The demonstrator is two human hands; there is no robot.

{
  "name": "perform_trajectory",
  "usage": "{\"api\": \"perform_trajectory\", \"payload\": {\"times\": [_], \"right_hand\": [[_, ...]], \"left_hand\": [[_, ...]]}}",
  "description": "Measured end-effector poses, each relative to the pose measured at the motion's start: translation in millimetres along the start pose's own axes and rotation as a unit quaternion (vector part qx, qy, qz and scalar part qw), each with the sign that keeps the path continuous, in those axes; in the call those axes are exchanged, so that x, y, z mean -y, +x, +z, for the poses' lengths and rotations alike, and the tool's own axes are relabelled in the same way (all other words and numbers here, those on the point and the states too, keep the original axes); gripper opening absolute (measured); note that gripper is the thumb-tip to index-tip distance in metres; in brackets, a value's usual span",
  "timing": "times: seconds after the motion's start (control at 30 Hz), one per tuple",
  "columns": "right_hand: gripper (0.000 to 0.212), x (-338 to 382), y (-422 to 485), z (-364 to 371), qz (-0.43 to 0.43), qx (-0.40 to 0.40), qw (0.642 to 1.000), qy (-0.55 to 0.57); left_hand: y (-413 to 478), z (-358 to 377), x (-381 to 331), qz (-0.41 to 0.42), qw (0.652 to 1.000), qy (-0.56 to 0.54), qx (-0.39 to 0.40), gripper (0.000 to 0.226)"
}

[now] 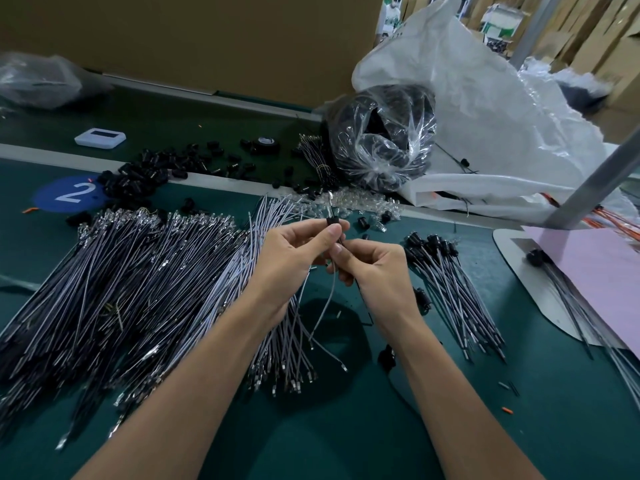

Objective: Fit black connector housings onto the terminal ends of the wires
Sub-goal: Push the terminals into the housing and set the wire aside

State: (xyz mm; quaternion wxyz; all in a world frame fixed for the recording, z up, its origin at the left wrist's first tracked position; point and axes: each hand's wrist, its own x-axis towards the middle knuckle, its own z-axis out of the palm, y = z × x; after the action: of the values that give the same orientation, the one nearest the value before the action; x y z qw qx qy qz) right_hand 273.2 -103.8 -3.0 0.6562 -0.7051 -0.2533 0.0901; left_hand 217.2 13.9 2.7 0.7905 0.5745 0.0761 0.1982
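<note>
Black plastic, the connector housing (333,221) is raised above the worktop (346,431) at the centre of the view. We see it pinched between the thumb and fingers (331,233) of the left hand (294,252). Its long axis runs nearly upright in the view, pointing away from the wearer, and a glint of metal stands out of its far end. The grey wire (331,292) leaves its near end and passes down into the right hand (375,268). That hand's thumb and curled fingers grasp the wire just below the housing. Below the hands the wire curves loosely over the worktop.

Left of the hands we find a broad heap of bare wires (121,289), which the left forearm crosses. To the right lies a smaller fan of fitted wires (453,296), their black caps at the far end. Beyond the hands we note loose housings (145,174), small clear parts (349,202) and a blue disc marked 2 (71,194). Farther back are a white device (100,137), a clear bag of black parts (381,140) and a white sack (491,109). A pink sheet (595,271) and a grey post (595,178) occupy the right edge.
</note>
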Motion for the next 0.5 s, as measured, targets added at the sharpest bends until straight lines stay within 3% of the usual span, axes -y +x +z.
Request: {"api": "perform_trajectory", "payload": {"times": [0.13,0.23,0.5], "right_hand": [[0.012,1.2,-1.3,1.6,-0.011,0.006,0.999,-0.032],[0.012,0.3,-2.5,3.0,-0.016,0.008,0.999,-0.051],[0.011,1.6,-5.5,7.7,-0.046,-0.004,0.996,-0.081]], "left_hand": [[-0.4,-3.4,-3.8,0.020,0.997,-0.051,-0.051,0.027],[1.2,-6.8,-6.0,0.026,0.994,-0.068,-0.088,0.024],[3.0,-8.4,-6.3,0.021,0.989,-0.114,-0.091,0.019]]}}
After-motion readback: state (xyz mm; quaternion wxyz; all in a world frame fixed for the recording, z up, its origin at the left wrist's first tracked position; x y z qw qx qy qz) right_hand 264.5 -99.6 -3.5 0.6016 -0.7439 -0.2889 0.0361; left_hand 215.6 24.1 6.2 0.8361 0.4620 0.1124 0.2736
